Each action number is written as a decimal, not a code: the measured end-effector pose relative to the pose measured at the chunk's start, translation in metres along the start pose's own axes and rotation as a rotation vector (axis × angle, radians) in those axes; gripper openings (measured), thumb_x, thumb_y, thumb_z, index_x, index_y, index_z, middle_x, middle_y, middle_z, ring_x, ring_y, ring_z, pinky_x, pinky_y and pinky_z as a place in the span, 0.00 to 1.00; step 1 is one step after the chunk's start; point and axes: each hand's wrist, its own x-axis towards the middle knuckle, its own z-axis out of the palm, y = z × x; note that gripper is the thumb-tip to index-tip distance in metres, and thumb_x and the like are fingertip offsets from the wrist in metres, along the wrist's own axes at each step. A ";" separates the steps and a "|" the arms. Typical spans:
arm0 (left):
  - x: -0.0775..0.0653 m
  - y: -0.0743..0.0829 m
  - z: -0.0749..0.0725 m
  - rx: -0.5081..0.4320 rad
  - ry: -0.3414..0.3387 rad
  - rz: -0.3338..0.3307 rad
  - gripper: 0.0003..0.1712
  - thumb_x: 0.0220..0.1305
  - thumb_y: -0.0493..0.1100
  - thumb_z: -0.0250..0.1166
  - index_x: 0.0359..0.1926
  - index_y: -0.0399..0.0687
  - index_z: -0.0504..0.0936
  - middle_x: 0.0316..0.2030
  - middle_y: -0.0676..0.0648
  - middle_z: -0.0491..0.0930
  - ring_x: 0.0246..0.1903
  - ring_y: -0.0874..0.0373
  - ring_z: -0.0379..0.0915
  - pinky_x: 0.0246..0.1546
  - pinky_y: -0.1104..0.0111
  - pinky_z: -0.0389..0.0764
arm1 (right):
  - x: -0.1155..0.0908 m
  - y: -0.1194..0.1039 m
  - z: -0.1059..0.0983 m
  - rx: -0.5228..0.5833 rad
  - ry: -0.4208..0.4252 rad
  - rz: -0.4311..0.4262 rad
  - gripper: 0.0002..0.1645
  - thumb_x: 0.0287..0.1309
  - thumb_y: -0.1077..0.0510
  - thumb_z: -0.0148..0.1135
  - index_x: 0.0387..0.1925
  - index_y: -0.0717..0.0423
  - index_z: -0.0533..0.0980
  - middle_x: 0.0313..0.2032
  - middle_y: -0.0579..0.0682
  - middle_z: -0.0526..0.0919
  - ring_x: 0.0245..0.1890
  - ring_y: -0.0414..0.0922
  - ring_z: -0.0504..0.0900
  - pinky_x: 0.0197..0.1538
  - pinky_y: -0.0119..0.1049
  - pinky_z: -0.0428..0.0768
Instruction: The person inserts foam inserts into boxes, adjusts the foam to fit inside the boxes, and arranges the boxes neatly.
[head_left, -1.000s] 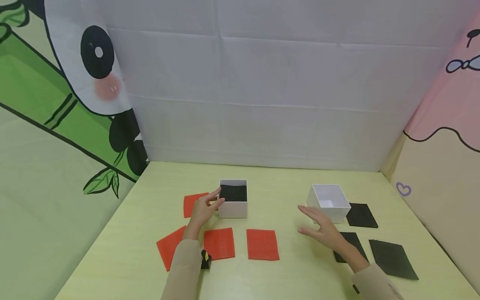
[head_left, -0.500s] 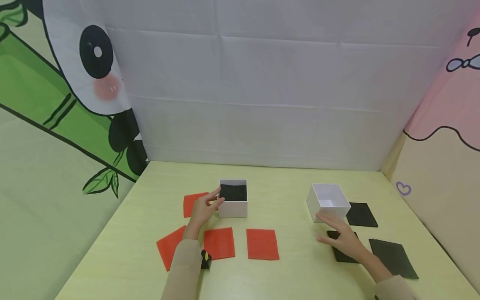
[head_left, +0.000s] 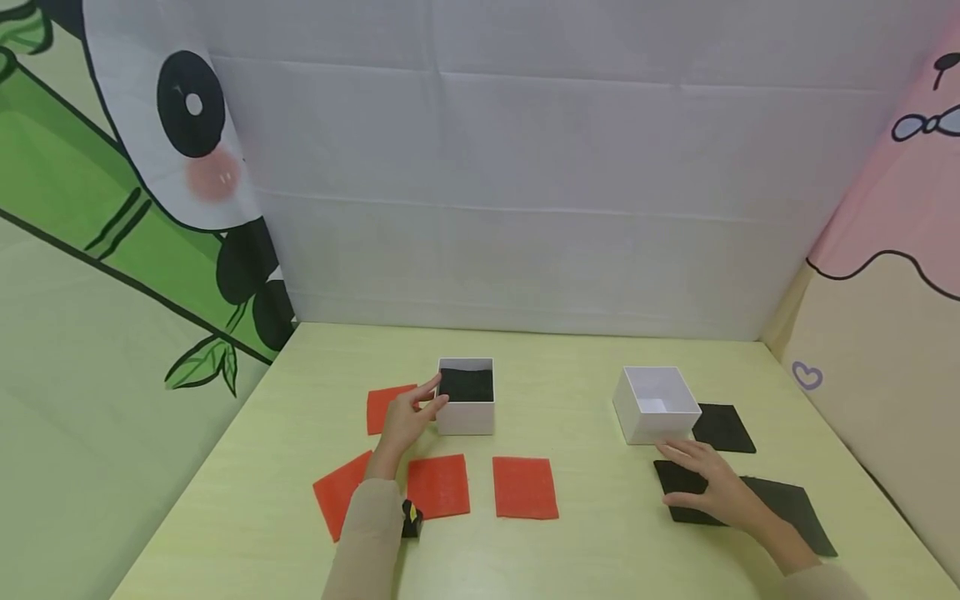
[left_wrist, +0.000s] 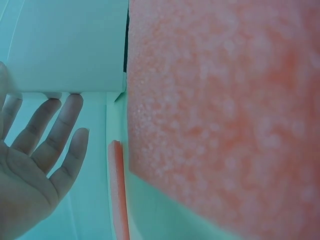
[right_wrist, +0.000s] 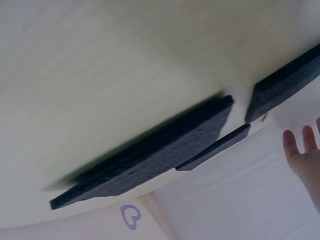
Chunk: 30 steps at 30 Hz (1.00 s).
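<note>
My left hand [head_left: 405,425] touches the left side of a white box [head_left: 465,420], with a black square piece [head_left: 467,385] showing inside it. In the left wrist view, the extended fingertips [left_wrist: 74,102] meet the edge of the box wall [left_wrist: 65,45]. My right hand [head_left: 712,492] hangs with spread fingers over a black square [head_left: 675,482], between it and a larger black piece [head_left: 795,512]. Nothing shows between its thumb and fingers. A second white box [head_left: 652,427], its inside bare, stands just beyond that hand.
Another black square [head_left: 725,429] lies beside the right-hand box. Red squares [head_left: 525,488] lie about the left forearm, one of them [head_left: 378,408] partly behind the left hand. A small black object with a yellow mark [head_left: 412,518] shows beside the left sleeve. A white cloth backdrop [head_left: 510,208] closes off the back.
My right hand has moved right and nearer to me, from beside the right-hand box to over the black squares. The left hand has stayed at its box.
</note>
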 end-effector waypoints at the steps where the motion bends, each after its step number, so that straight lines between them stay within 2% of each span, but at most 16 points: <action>1: 0.000 0.000 0.000 0.001 0.000 -0.003 0.29 0.55 0.51 0.63 0.59 0.55 0.70 0.47 0.38 0.76 0.27 0.51 0.77 0.21 0.69 0.63 | -0.001 0.002 0.000 -0.002 -0.005 -0.007 0.42 0.34 0.51 0.72 0.56 0.59 0.70 0.53 0.60 0.70 0.52 0.48 0.63 0.52 0.43 0.61; 3: 0.000 0.000 0.000 -0.001 -0.001 -0.006 0.29 0.55 0.51 0.63 0.59 0.55 0.70 0.47 0.38 0.76 0.27 0.51 0.77 0.22 0.68 0.63 | -0.004 0.005 -0.001 -0.001 -0.015 -0.018 0.42 0.33 0.51 0.72 0.56 0.57 0.70 0.54 0.61 0.69 0.52 0.54 0.63 0.53 0.44 0.59; 5: 0.000 0.000 0.000 -0.004 -0.002 -0.011 0.29 0.55 0.51 0.63 0.59 0.55 0.70 0.47 0.38 0.75 0.27 0.52 0.77 0.23 0.68 0.64 | -0.006 0.007 -0.004 0.017 -0.039 -0.011 0.43 0.33 0.50 0.73 0.56 0.56 0.71 0.54 0.64 0.68 0.52 0.61 0.62 0.54 0.50 0.58; 7: 0.000 0.000 0.000 -0.005 -0.003 -0.012 0.29 0.55 0.52 0.63 0.59 0.55 0.70 0.47 0.38 0.75 0.27 0.52 0.77 0.23 0.68 0.64 | -0.008 0.008 -0.006 0.021 -0.069 0.005 0.43 0.32 0.49 0.73 0.56 0.53 0.71 0.54 0.68 0.66 0.52 0.67 0.60 0.46 0.62 0.60; 8: 0.000 0.000 0.000 -0.006 -0.003 -0.014 0.29 0.55 0.52 0.63 0.59 0.55 0.70 0.47 0.38 0.75 0.27 0.52 0.77 0.23 0.68 0.64 | -0.009 0.009 -0.007 0.013 -0.080 0.009 0.43 0.31 0.48 0.73 0.56 0.51 0.72 0.54 0.69 0.66 0.51 0.69 0.60 0.41 0.65 0.61; 9: 0.000 0.000 0.000 -0.006 -0.002 -0.015 0.29 0.55 0.52 0.63 0.59 0.56 0.70 0.47 0.38 0.75 0.27 0.52 0.77 0.23 0.68 0.64 | -0.010 0.010 -0.008 0.004 -0.090 0.010 0.42 0.31 0.47 0.73 0.55 0.50 0.72 0.54 0.70 0.65 0.51 0.70 0.60 0.40 0.66 0.61; 14: 0.000 0.000 -0.001 -0.003 -0.006 -0.016 0.29 0.55 0.52 0.63 0.59 0.56 0.70 0.47 0.38 0.75 0.27 0.53 0.77 0.24 0.68 0.65 | -0.017 0.017 -0.011 -0.036 -0.130 0.029 0.42 0.29 0.42 0.71 0.54 0.46 0.73 0.53 0.73 0.64 0.50 0.70 0.61 0.37 0.67 0.62; 22: 0.002 -0.005 0.001 -0.002 -0.006 -0.008 0.29 0.55 0.53 0.63 0.59 0.55 0.71 0.47 0.39 0.76 0.26 0.53 0.77 0.21 0.70 0.63 | -0.019 0.017 -0.019 -0.048 -0.241 0.142 0.43 0.31 0.39 0.69 0.55 0.45 0.72 0.55 0.74 0.61 0.51 0.71 0.58 0.39 0.68 0.60; 26: 0.002 -0.007 0.001 -0.018 -0.004 0.015 0.29 0.55 0.53 0.63 0.59 0.55 0.71 0.47 0.38 0.76 0.26 0.52 0.77 0.20 0.70 0.63 | -0.018 0.016 -0.021 -0.026 -0.301 0.189 0.43 0.31 0.40 0.69 0.55 0.48 0.72 0.55 0.75 0.60 0.52 0.73 0.56 0.41 0.69 0.59; 30: -0.001 -0.007 0.000 -0.036 0.012 0.083 0.27 0.55 0.53 0.63 0.58 0.56 0.72 0.45 0.36 0.76 0.23 0.54 0.76 0.18 0.69 0.62 | -0.016 0.014 -0.022 -0.005 -0.340 0.214 0.44 0.30 0.41 0.69 0.54 0.52 0.73 0.55 0.75 0.59 0.52 0.73 0.55 0.42 0.68 0.59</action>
